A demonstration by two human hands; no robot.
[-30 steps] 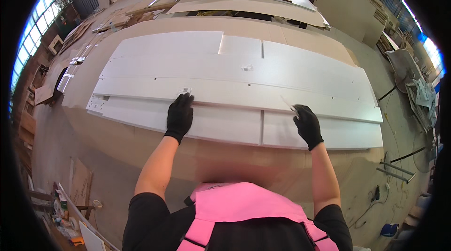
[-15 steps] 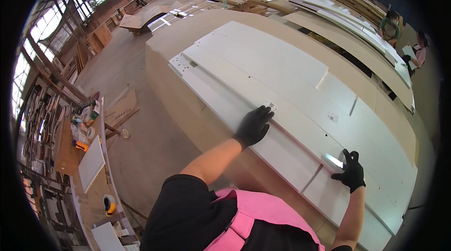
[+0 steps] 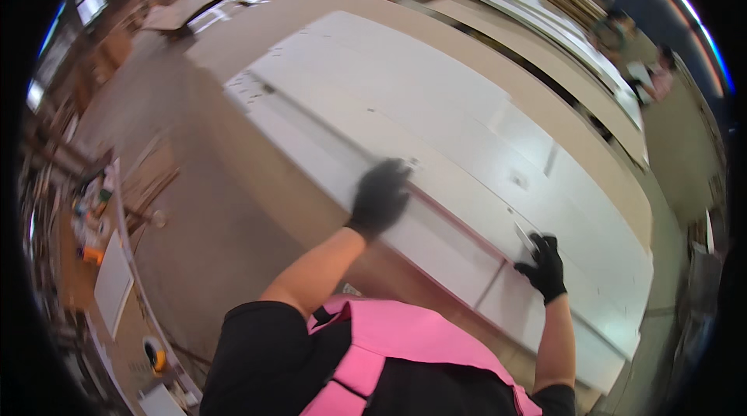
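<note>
White flat panels (image 3: 436, 97) lie on a large cardboard-covered stack in front of me. A long narrow white panel (image 3: 459, 194) rests on top near my side, its front edge raised above the panel (image 3: 420, 241) beneath. My left hand (image 3: 379, 196), in a black glove and smeared by motion, is at that edge beside a small label (image 3: 412, 161). Its fingers appear laid out, with nothing seen in them. My right hand (image 3: 545, 266), also black-gloved, holds a thin shiny blade-like piece (image 3: 524, 237) over the long panel. The piece's lower end is hidden by the fingers.
At the left, a bench (image 3: 148, 315) bears a white board (image 3: 114, 284) and a yellow-and-black tape roll or measure (image 3: 156, 355). More stacked boards (image 3: 537, 77) stand beyond the panels. Two people (image 3: 654, 77) are at the far right.
The whole view has shifted, so the panels appear further left and higher. Both hands stay near the same panel edge; the left one is blurred and the blade-like piece shows narrower.
</note>
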